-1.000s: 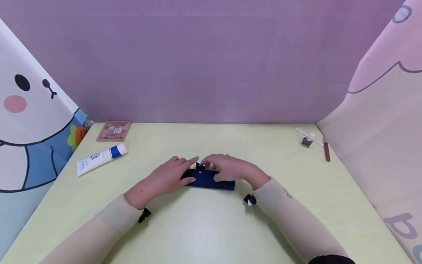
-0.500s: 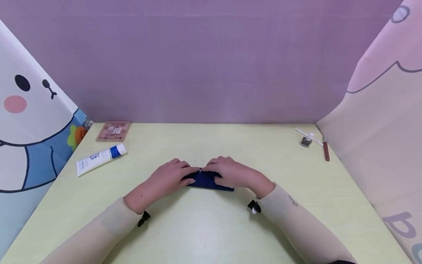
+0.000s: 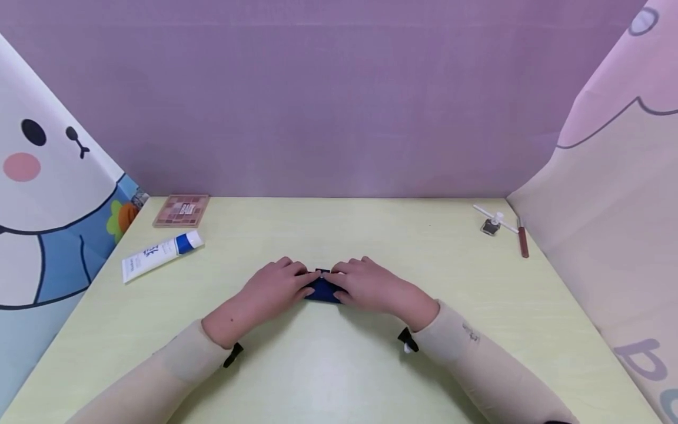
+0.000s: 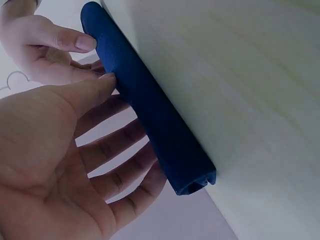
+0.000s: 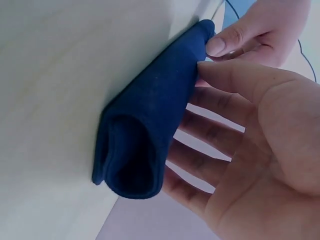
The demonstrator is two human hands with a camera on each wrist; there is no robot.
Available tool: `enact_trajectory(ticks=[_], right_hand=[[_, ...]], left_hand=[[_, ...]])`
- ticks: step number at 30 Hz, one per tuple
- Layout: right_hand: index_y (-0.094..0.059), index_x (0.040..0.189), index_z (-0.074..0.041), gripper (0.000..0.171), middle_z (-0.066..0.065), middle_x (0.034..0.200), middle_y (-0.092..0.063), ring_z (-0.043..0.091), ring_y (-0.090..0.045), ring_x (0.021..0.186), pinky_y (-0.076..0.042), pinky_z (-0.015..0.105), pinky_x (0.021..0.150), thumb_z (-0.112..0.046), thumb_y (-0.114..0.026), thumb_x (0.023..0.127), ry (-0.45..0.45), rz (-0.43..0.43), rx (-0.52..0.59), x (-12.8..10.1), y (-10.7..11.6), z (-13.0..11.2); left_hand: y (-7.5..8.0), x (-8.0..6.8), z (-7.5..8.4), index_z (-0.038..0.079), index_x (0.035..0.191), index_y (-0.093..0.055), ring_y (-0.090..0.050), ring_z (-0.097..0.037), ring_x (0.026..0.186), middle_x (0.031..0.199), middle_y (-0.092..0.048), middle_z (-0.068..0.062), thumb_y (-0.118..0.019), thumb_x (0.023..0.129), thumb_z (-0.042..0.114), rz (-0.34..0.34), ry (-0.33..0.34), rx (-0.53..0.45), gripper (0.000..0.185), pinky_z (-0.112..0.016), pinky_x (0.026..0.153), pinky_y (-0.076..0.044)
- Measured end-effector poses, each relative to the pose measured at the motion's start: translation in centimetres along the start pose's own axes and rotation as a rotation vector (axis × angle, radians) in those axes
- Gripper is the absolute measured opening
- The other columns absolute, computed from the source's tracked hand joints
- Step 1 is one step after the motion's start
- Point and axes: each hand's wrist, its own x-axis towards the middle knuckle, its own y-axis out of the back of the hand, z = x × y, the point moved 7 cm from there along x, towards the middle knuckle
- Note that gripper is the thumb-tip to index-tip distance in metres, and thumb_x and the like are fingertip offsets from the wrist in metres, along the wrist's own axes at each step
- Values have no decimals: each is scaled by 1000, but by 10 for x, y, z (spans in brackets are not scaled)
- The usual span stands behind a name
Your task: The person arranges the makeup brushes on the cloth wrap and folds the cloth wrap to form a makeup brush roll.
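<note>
A dark blue rolled-up soft fabric case lies across the middle of the table, with a small snap fastener at its far edge. My left hand grips its left part, thumb on the near side and fingers behind. On the right part, my right hand holds it the same way. Both index fingertips meet close beside the snap. In the right wrist view the case shows a hollow open end with a folded layer beside it. The left wrist view shows the other end of the case, flatter and partly folded.
At the back left lie a pinkish square-patterned palette and a white tube with a blue band. Back right are a small dark glass bottle, a thin white stick and a brown-handled tool. A purple backdrop rises behind.
The small flap that stood up at the case's far edge is now pressed down. My right hand has come down and slid slightly left, its index finger meeting the left one at the snap.
</note>
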Motion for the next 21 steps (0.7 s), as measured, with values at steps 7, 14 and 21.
enact_trajectory(ticks=[7,14,21], right_hand=[[-61,153,-20,48,3,143,-67,26,-69,125,-59,45,101,-40,-63,109,11,11,-118,4,-1,-7],[-60,154,-22,49,4,146,-65,26,-68,122,-59,43,97,-40,-62,109,0,11,-131,1,-5,-4],[-54,158,-18,54,6,153,-63,28,-64,130,-57,43,107,-37,-64,109,-8,11,-68,-3,-8,-1]], left_hand=[[-4,0,5,15,144,-69,-69,-30,113,125,-73,-8,-71,103,43,-105,21,70,50,-46,86,-62],[-3,1,7,13,148,-65,-67,-31,115,128,-71,-10,-72,101,47,-125,-5,48,58,-46,91,-61],[-8,-8,-4,17,154,-59,-64,-33,134,148,-66,-11,-70,105,35,-163,-22,-56,53,-52,106,-58]])
